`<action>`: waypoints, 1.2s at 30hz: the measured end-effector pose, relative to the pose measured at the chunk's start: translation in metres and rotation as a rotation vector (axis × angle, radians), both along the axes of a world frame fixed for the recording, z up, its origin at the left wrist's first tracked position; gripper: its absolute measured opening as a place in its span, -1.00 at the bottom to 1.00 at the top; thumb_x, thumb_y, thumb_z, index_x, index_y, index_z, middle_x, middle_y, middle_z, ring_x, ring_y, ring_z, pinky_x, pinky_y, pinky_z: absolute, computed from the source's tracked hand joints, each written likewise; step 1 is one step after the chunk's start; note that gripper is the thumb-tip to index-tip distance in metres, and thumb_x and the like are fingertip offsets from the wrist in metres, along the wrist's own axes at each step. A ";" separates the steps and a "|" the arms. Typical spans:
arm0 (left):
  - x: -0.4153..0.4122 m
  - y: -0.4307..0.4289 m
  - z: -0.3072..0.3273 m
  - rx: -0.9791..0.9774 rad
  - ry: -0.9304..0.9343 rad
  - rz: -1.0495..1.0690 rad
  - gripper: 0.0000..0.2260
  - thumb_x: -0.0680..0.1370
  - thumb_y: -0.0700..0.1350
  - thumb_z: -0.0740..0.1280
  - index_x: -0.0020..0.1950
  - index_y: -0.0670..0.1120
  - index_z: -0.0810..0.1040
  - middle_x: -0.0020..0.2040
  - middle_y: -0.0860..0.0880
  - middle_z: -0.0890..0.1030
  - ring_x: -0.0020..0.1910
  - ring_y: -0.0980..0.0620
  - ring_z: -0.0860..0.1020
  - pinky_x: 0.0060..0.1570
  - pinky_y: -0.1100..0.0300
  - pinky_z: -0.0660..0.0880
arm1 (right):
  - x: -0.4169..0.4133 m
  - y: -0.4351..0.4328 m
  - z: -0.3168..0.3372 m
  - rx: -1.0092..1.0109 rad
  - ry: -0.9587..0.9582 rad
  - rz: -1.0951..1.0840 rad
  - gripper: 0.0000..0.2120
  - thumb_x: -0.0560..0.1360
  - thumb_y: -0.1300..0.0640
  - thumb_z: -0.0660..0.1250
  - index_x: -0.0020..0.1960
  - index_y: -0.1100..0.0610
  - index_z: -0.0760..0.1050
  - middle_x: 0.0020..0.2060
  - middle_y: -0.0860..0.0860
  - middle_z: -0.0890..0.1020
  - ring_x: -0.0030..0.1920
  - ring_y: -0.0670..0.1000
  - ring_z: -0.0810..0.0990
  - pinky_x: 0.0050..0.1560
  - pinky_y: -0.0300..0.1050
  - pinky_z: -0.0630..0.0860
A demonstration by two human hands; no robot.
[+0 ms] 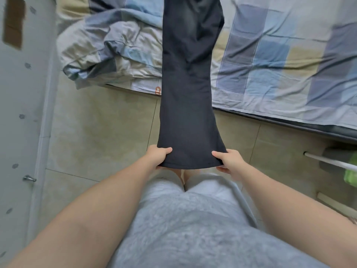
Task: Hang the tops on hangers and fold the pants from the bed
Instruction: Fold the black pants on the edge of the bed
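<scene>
Head view: the left hand and right hand each pinch 1 corner of the dark pants hem. Held taut off the bed, the legs likely lie aligned for folding.

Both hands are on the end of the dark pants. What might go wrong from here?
The pants hang over the floor; slack might drop them onto it. The left hand and right hand pinch only the end's corners, so a tug could slip one. The crumpled quilt lies alongside and might get dragged.

Both forearms extended forward, left hand and right hand pinching pants hem, thumbs on top
</scene>
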State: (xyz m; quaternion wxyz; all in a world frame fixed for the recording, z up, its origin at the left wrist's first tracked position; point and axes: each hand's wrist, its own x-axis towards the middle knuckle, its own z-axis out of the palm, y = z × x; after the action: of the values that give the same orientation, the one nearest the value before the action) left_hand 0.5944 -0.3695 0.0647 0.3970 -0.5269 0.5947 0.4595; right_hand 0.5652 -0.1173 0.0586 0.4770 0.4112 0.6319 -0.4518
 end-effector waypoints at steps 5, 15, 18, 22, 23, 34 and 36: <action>-0.051 0.000 0.063 0.039 0.050 0.143 -0.71 0.55 -0.04 0.41 0.22 -0.12 0.50 -0.08 -0.07 0.58 -0.22 -0.03 0.55 -0.23 0.14 0.55 | -0.047 0.007 0.055 -0.041 0.118 -0.143 -0.86 0.53 0.15 0.42 0.06 0.13 0.56 -0.16 0.03 0.68 -0.39 -0.04 0.68 -0.05 -0.04 0.62; -0.122 0.006 0.137 0.191 0.260 0.543 -0.76 0.58 0.01 0.34 0.22 -0.02 0.52 0.09 -0.09 0.61 -0.23 -0.01 0.62 -0.30 0.14 0.51 | -0.136 0.000 0.125 -0.201 0.217 -0.405 -0.95 0.57 0.14 0.35 0.01 0.08 0.50 -0.09 0.07 0.64 -0.15 0.05 0.67 -0.21 -0.06 0.56; -0.151 -0.003 0.147 0.232 0.306 0.599 -0.79 0.57 0.03 0.35 0.09 -0.07 0.53 -0.05 -0.12 0.59 -0.35 0.01 0.59 -0.35 0.15 0.52 | -0.172 -0.008 0.140 -0.246 0.256 -0.398 -0.94 0.59 0.11 0.30 -0.03 0.10 0.49 -0.09 0.08 0.64 -0.12 0.02 0.65 -0.19 -0.07 0.54; -0.198 -0.018 0.156 0.279 0.356 0.651 -0.80 0.56 0.02 0.35 0.03 -0.10 0.53 -0.10 -0.09 0.53 -0.31 0.03 0.59 -0.28 0.13 0.52 | -0.225 -0.025 0.155 -0.274 0.285 -0.421 -0.91 0.60 0.08 0.28 -0.01 0.11 0.47 -0.09 0.10 0.65 -0.09 0.01 0.64 -0.16 -0.08 0.52; -0.212 -0.022 0.158 0.293 0.363 0.659 -0.80 0.56 0.02 0.34 0.02 -0.10 0.52 -0.13 -0.08 0.52 -0.31 0.03 0.59 -0.26 0.12 0.52 | -0.238 -0.029 0.158 -0.278 0.291 -0.431 -0.90 0.61 0.08 0.28 -0.01 0.11 0.47 -0.09 0.09 0.65 -0.08 0.01 0.63 -0.14 -0.08 0.52; -0.416 -0.082 0.148 0.427 0.317 0.642 -0.79 0.58 0.04 0.32 -0.02 -0.11 0.47 -0.17 -0.03 0.48 -0.20 0.03 0.58 -0.21 0.11 0.47 | -0.414 -0.075 0.149 -0.172 0.341 -0.520 -0.88 0.58 0.04 0.32 0.01 0.09 0.52 -0.13 0.10 0.69 -0.05 0.05 0.66 -0.16 -0.03 0.54; -0.459 -0.090 0.131 0.430 0.307 0.625 -0.77 0.59 0.04 0.32 0.01 -0.12 0.47 -0.17 -0.02 0.48 -0.20 0.04 0.59 -0.20 0.10 0.47 | -0.450 -0.081 0.134 -0.148 0.350 -0.533 -0.88 0.58 0.03 0.33 0.03 0.08 0.52 -0.10 0.10 0.70 -0.05 0.05 0.67 -0.17 -0.04 0.55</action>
State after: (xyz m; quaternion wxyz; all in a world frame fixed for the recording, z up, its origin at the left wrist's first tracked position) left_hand 0.1352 -0.4593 0.1961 0.2461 -0.5126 0.3483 0.7452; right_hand 0.1151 -0.1988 0.1928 0.2546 0.4424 0.5398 -0.6694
